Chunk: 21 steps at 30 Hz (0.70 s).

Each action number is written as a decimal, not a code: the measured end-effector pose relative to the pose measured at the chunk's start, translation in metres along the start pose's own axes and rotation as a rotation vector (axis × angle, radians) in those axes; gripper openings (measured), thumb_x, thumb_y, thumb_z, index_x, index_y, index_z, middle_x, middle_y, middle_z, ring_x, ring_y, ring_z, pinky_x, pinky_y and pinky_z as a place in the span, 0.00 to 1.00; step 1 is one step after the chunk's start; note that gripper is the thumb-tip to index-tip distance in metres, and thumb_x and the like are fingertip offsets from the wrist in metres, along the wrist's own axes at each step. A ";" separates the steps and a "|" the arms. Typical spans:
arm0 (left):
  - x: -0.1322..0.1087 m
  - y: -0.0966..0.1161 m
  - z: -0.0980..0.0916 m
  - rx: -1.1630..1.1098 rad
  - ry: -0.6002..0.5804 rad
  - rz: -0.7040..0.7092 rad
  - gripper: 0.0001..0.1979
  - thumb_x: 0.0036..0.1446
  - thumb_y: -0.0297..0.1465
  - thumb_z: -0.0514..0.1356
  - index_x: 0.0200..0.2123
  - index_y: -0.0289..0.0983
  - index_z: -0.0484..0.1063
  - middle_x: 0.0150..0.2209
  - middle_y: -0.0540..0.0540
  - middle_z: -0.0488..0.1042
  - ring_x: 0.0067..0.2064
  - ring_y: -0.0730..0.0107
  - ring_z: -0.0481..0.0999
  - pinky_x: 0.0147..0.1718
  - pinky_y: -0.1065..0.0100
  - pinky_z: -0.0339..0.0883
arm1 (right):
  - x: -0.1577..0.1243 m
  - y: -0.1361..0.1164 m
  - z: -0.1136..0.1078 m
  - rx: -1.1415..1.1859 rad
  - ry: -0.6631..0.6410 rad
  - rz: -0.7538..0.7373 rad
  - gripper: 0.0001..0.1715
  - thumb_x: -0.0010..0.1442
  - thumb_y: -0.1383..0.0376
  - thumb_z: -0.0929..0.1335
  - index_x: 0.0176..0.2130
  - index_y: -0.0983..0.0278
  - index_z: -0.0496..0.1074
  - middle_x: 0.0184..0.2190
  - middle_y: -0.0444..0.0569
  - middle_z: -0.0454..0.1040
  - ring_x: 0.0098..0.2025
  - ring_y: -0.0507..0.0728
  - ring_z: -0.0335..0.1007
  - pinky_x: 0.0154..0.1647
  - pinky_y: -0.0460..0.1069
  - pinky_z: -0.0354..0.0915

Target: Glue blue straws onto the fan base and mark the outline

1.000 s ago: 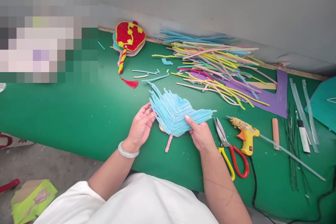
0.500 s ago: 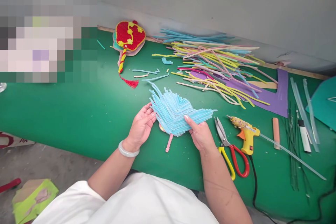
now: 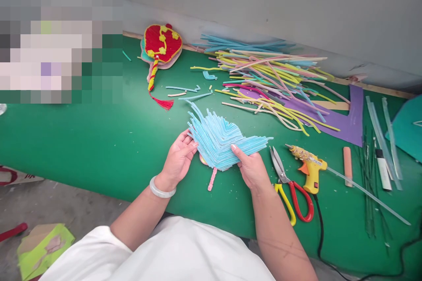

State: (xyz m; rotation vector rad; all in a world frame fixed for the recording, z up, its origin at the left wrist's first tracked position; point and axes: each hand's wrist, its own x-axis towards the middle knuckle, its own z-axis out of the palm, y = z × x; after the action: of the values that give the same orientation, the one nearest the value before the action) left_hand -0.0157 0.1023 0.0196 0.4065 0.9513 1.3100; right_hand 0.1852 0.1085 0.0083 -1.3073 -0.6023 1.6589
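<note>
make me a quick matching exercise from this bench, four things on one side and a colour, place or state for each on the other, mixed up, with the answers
Things:
1. scissors
2. glue gun
3. tasselled fan
4. blue-strip piece

Descriptions:
A. pale stick out of its back
B. between the left hand and right hand
C. one red handle, one yellow
D. red with yellow flowers

Pairs: 1-C, 2-A, 3-D, 4-B

It looks like a craft workshop: a green worktable [image 3: 99, 136] bears a glue gun [image 3: 310, 167], scissors [image 3: 284, 178], heaped coloured stems [image 3: 263, 65] and a tasselled fan [image 3: 160, 46].
</note>
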 end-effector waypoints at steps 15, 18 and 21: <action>-0.001 -0.002 -0.003 0.006 -0.074 0.001 0.23 0.54 0.24 0.66 0.53 0.40 0.69 0.53 0.44 0.73 0.52 0.65 0.74 0.51 0.63 0.70 | -0.001 -0.002 0.002 0.009 -0.010 -0.002 0.26 0.49 0.57 0.79 0.48 0.61 0.77 0.50 0.47 0.80 0.59 0.65 0.70 0.63 0.62 0.65; -0.002 -0.002 -0.002 0.022 -0.076 0.003 0.23 0.53 0.26 0.67 0.53 0.40 0.69 0.53 0.44 0.73 0.51 0.66 0.75 0.52 0.63 0.70 | -0.001 -0.002 0.002 0.005 -0.003 -0.002 0.27 0.49 0.57 0.79 0.48 0.61 0.77 0.50 0.47 0.79 0.60 0.65 0.70 0.64 0.61 0.64; -0.002 -0.002 -0.002 0.016 -0.083 0.003 0.22 0.53 0.26 0.67 0.52 0.40 0.69 0.53 0.45 0.73 0.51 0.66 0.75 0.51 0.63 0.70 | -0.002 -0.002 0.002 0.010 0.008 0.004 0.27 0.49 0.57 0.79 0.48 0.61 0.77 0.50 0.47 0.79 0.59 0.65 0.70 0.64 0.62 0.64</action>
State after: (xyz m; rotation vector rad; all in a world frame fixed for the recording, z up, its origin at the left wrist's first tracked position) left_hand -0.0160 0.0993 0.0183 0.4709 0.8921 1.2794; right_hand 0.1839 0.1083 0.0117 -1.3082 -0.5867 1.6577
